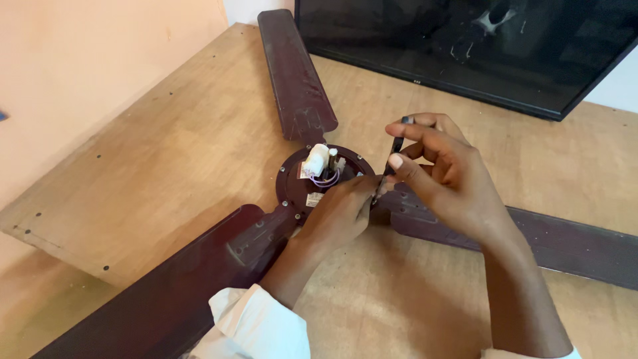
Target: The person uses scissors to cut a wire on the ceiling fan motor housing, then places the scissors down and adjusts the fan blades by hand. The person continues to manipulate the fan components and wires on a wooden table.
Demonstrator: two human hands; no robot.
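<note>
A dark brown ceiling fan [312, 193] lies on a wooden table [166, 159], its motor hub open, white capacitor [316, 159] and wires exposed. The right hand [445, 176] pinches a slim screwdriver [393, 156] at the hub's rim; the left hand [339, 213] closes around its tip. Blades remain attached. A dark screen [465, 46] leans behind.

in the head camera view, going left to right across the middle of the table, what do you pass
Lower-left fan blade → white capacitor on the motor hub → left hand → slim dark tool held upright → right hand → right fan blade.
</note>
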